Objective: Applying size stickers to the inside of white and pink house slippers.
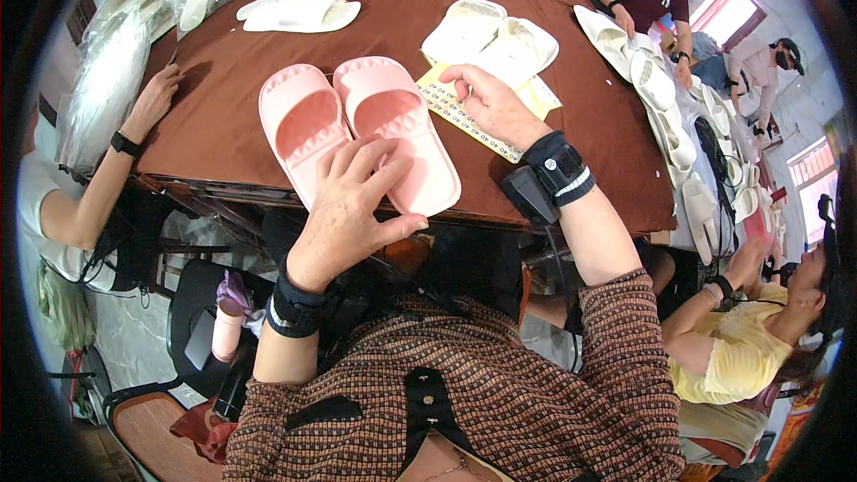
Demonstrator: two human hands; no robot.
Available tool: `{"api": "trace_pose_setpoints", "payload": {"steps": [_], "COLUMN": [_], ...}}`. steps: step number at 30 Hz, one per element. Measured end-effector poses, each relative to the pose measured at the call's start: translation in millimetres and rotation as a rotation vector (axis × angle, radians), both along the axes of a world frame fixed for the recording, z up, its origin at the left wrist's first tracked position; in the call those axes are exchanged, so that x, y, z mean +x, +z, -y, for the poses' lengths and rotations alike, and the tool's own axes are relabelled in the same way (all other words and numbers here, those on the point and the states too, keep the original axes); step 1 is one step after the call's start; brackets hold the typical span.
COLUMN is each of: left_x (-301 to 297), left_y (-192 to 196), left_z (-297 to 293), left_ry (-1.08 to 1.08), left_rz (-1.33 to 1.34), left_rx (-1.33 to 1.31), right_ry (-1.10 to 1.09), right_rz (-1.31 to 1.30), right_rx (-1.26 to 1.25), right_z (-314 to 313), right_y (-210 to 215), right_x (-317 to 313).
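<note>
On the pink slippers (357, 129), left fingers (361, 170) lie spread (right fingers (466, 80) touch stickers (464, 112)).

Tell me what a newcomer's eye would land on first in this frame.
The pair of pale pink moulded rubber slippers lying side by side at the near edge of the brown cloth-covered table. The left hand rests on their near ends, while the right hand touches a yellow sheet of small stickers just beyond.

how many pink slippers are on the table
2. The left pink slipper and the right pink slipper lie side by side at the near edge of the brown table; the left hand rests on their near ends. None seem hidden.
</note>
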State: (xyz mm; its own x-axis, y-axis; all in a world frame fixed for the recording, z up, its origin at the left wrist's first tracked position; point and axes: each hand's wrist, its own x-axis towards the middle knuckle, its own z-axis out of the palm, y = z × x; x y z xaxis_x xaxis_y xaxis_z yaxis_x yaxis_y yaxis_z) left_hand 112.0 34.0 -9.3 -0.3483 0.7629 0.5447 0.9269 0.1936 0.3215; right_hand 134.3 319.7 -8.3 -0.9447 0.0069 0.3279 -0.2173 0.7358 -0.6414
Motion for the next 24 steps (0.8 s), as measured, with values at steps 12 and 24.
{"api": "trace_pose_setpoints", "payload": {"steps": [12, 24], "left_x": [2, 1], "left_y": [3, -3], "left_z": [0, -1], "left_ry": [-0.006, 0.002], "left_rz": [-0.009, 0.035], "left_rx": [0.011, 0.049], "right_ry": [0.029, 0.138], "right_rz": [0.033, 0.413], "right_rx": [-0.599, -1.535], "right_z": [12, 76], "right_y": [41, 34], "right_x": [29, 89]}}
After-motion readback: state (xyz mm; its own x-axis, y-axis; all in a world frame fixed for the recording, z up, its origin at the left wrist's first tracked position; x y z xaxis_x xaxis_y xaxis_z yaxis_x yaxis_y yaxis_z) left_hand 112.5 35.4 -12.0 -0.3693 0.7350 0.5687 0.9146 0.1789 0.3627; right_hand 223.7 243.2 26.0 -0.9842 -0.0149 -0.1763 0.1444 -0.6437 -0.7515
